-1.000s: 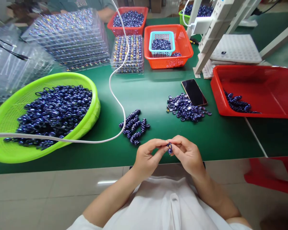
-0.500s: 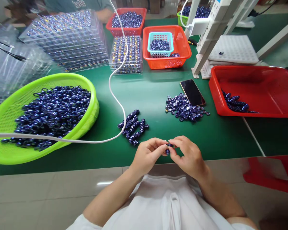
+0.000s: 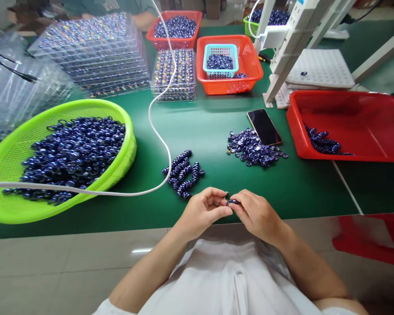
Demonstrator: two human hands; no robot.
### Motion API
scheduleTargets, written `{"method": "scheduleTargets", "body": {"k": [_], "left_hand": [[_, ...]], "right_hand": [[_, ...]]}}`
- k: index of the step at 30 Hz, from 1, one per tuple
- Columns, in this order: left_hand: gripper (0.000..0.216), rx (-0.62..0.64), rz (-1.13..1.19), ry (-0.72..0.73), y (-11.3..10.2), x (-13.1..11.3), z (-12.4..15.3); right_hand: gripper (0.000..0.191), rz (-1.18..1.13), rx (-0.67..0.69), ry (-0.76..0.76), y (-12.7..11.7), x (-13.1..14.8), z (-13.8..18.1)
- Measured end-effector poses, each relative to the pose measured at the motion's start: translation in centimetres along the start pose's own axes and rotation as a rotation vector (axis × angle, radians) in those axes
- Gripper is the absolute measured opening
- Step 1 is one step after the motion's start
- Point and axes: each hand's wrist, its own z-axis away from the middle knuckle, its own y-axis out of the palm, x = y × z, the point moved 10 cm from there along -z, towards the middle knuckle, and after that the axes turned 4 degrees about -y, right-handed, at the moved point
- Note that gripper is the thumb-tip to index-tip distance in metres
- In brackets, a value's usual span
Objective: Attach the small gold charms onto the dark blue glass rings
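My right hand (image 3: pixel 261 216) pinches a shiny dark blue ring (image 3: pixel 233 201) between thumb and fingertips, close above the near edge of the table. Facing it, my left hand (image 3: pixel 203 211) is curled, with its thumb a little apart from the index finger. At the left index fingertip sits a small dark piece (image 3: pixel 226 193), too small to name. The left fingers reach the ring's near side; whether they grip it too I cannot tell. Beyond my hands lie rows of stacked dark blue rings (image 3: pixel 184 173) and a pile of small dark blue caps (image 3: pixel 254 148).
A green basket (image 3: pixel 131 151) of dark blue looped pieces stands left, crossed by a white cable (image 3: pixel 164 144). A phone (image 3: pixel 265 127) rests on the caps. Right is a red tray (image 3: pixel 364 118). Behind stand clear boxes (image 3: pixel 95 65), an orange basket (image 3: pixel 230 89) and a white post (image 3: pixel 279 61).
The ring has turned and now sits in my right fingertips. My left thumb has moved apart from its index finger, where a small piece shows.
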Motion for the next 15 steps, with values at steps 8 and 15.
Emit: {"method": "scheduleTargets", "body": {"k": [8, 15], "left_hand": [[0.036, 0.035, -0.267, 0.193, 1.7, -1.2, 0.6], [0.023, -0.014, -0.363, 0.332, 1.3, -2.5, 1.4]], "right_hand": [[0.013, -0.034, -0.061, -0.063, 0.8, 0.8, 0.4], [0.016, -0.057, -0.108, -0.103, 1.0, 1.6, 0.2]]}}
